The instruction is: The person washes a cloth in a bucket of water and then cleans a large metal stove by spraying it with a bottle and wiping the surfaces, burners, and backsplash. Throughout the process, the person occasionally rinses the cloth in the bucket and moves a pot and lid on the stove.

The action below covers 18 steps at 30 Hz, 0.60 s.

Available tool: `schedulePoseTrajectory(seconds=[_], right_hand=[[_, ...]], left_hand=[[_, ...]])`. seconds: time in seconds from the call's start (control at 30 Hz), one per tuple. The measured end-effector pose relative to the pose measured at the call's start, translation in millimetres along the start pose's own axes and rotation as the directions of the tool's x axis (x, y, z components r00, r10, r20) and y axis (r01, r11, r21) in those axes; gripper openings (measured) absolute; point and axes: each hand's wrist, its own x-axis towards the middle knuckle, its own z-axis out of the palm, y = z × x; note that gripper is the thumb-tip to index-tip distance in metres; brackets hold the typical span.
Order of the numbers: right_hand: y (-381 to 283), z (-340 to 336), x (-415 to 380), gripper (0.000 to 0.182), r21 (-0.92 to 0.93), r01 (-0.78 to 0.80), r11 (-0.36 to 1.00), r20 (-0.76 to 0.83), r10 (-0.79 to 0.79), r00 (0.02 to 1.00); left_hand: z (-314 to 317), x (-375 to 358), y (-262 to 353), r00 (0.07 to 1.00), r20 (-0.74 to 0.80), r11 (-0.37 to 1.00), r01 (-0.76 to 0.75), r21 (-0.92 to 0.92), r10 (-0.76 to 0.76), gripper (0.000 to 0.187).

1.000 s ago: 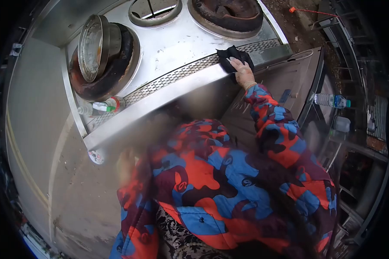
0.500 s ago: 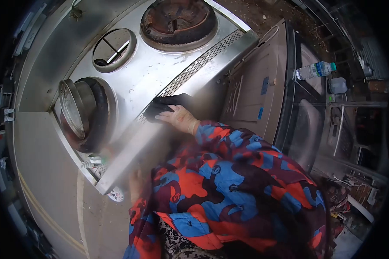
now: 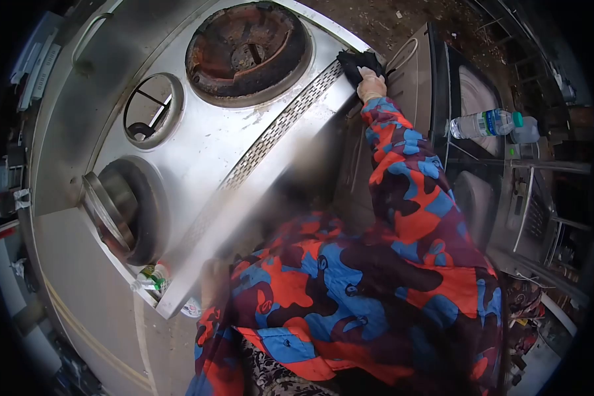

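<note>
My right hand (image 3: 371, 86) is closed on a black cloth (image 3: 360, 66), pressed to the far right end of the stove's metal front edge (image 3: 257, 185). A perforated strip (image 3: 284, 125) runs along that edge. Low beside the near left corner, my left hand (image 3: 213, 287) is blurred, and its fingers cannot be made out. On the stove top (image 3: 208, 142) sit a large rusty burner (image 3: 247, 53), a round opening with a metal ring (image 3: 153, 111) and a second burner with a metal ring (image 3: 109, 210) tilted on it.
A bottle with a green label (image 3: 153, 277) lies at the stove's near left corner. To the right stand a brown panelled appliance (image 3: 396, 86) and a clear water bottle with a green cap (image 3: 485, 124). A cardboard-coloured panel (image 3: 79, 277) borders the left side.
My right hand has slid the black cloth along the front edge, from its middle to the far right end. The view has shifted slightly. My left hand stays low.
</note>
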Motion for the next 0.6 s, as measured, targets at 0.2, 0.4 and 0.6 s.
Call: schedulePoseTrajectory(seconds=[0.2, 0.4, 0.6], right_hand=[[-109.8, -13.9, -70.8, 0.033, 0.251, 0.237, 0.939, -0.180, -0.196, 0.964], [-196.6, -57.4, -169.1, 0.042, 0.501, 0.395, 0.770, 0.151, -0.527, 0.836], [-149.6, -48.3, -112.3, 0.051, 0.325, 0.372, 0.869, 0.018, -0.399, 0.917]], left_hand=[[10.0, 28.6, 43.4, 1.000, -0.003, 0.997, -0.014, 0.081, 0.014, 0.033], [-0.7, 57.7, 89.6, 0.986, 0.144, 0.988, -0.099, 0.116, 0.082, 0.036], [-7.6, 81.1, 83.9, 0.982, 0.138, 0.979, -0.147, 0.141, 0.128, 0.047]])
